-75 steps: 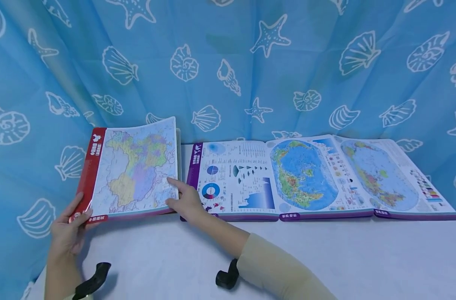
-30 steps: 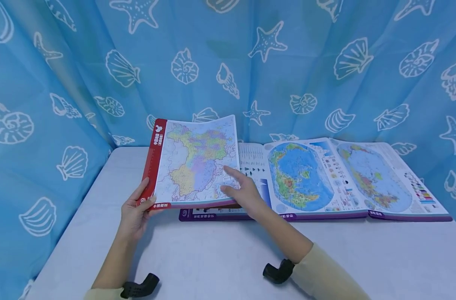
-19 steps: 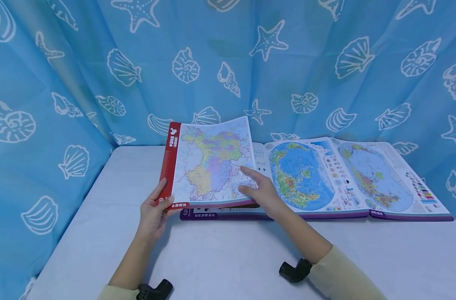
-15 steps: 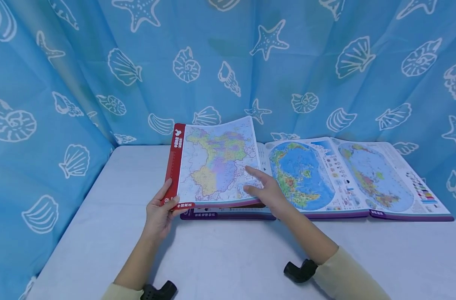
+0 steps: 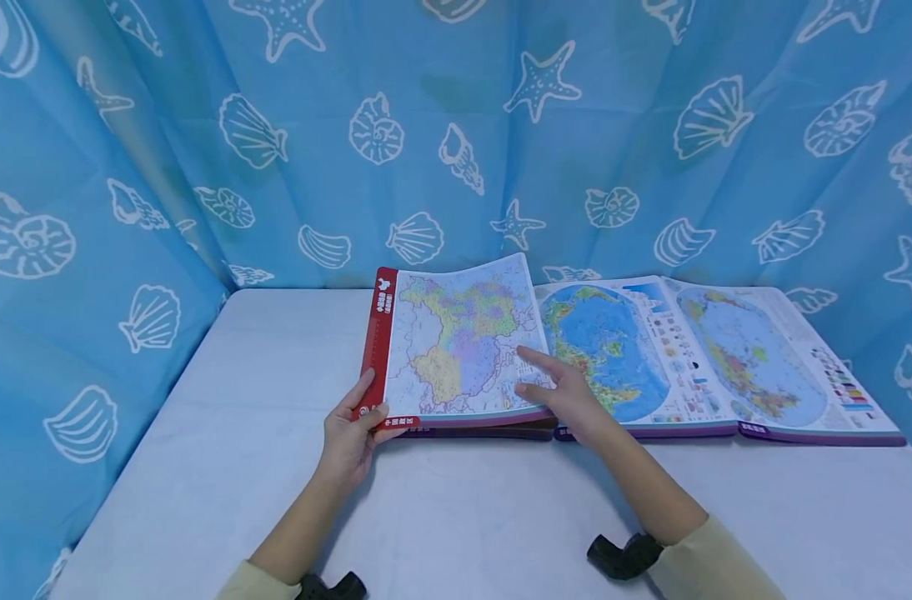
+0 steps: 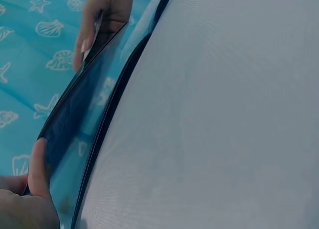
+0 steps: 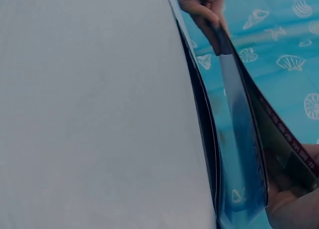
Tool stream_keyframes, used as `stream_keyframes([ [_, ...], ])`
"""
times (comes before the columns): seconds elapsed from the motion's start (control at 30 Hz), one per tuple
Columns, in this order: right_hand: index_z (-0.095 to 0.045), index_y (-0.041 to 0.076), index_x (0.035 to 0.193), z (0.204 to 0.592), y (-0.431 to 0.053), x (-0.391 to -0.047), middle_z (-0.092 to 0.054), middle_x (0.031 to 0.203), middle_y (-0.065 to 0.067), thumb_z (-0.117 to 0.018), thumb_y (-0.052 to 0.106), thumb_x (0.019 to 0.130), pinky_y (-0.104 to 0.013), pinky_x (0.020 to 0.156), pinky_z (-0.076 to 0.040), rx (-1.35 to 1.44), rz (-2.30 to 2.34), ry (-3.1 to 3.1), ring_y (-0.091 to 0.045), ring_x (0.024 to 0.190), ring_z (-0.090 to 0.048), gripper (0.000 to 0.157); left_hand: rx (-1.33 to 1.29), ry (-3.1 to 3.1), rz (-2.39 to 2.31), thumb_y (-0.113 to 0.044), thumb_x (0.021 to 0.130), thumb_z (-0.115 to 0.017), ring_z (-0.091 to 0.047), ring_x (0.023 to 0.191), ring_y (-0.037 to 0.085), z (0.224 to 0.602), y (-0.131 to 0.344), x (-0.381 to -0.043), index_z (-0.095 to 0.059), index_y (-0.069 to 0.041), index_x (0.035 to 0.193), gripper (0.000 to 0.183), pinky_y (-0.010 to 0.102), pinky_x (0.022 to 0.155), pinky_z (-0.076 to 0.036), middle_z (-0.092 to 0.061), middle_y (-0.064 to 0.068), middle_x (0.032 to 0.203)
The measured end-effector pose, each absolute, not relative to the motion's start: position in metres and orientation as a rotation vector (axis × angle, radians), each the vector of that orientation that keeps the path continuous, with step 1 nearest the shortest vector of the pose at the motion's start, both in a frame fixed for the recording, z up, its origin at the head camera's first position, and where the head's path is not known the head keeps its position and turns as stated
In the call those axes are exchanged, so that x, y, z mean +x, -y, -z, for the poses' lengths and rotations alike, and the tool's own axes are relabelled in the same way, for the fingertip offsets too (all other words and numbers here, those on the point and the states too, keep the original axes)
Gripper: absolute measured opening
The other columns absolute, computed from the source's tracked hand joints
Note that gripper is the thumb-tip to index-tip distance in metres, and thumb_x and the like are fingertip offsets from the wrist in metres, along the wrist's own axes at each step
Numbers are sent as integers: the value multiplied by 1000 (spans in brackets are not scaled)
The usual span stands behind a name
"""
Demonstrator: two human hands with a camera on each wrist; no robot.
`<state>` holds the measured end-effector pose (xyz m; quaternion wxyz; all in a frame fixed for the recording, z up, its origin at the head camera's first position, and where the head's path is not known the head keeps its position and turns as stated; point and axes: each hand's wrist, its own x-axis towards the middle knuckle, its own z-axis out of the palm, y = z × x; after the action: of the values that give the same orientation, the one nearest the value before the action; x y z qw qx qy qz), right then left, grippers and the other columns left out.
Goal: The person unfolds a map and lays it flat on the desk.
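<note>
A folded map of China [image 5: 463, 342] with a red left border lies tilted in both hands, its top right corner bent up. At its lower left corner my left hand [image 5: 348, 437] grips it, thumb on top and other fingers beneath. My right hand [image 5: 576, 404] holds the lower right edge, thumb and index finger over the printed face. The right wrist view shows the leaves [image 7: 244, 119] parted, with right-hand fingers [image 7: 281, 199] among them. Beneath is an unfolded world map [image 5: 606, 350] with purple edging; its left panel is mostly covered.
A white-covered table [image 5: 456, 508] extends in front and to the left. A blue curtain [image 5: 456, 75] with white shell and starfish prints hangs close behind the maps. Black curved wrist pieces [image 5: 624, 557] sit at both cuffs.
Both hands have carried the China map from the far left to the right, over the left panel of the world map, then lowered it. The world map has stayed in place.
</note>
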<state>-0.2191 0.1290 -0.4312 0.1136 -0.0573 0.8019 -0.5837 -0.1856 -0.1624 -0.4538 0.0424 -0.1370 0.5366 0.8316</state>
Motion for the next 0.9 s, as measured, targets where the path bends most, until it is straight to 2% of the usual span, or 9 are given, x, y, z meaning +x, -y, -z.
stream_keyframes([
  [0.37,-36,13,146,458,-138,-224,-27,155,-7,-58,14,94,-59,114,-12,-208,1790,-2268,-32,145,-11,57,-406,-1641,-2478,-1,97,-48,-45,127,34,463,158,-186,-32,-25,149,59,36,80,-56,-30,12,146],
  [0.63,-39,17,145,464,-135,-227,-29,154,-4,-59,15,93,-61,114,-5,-138,1801,-2263,-30,145,-10,56,-374,-1629,-2400,-7,100,-42,-42,131,35,461,165,-189,-24,-23,151,56,37,86,-53,-27,14,148],
  [0.9,-40,18,144,463,-136,-228,-30,154,-4,-60,14,92,-60,114,-6,-78,1787,-2279,-31,145,-12,55,-445,-1520,-2412,-10,100,-44,-43,130,33,458,166,-191,-28,-27,149,55,38,89,-52,-30,11,147],
])
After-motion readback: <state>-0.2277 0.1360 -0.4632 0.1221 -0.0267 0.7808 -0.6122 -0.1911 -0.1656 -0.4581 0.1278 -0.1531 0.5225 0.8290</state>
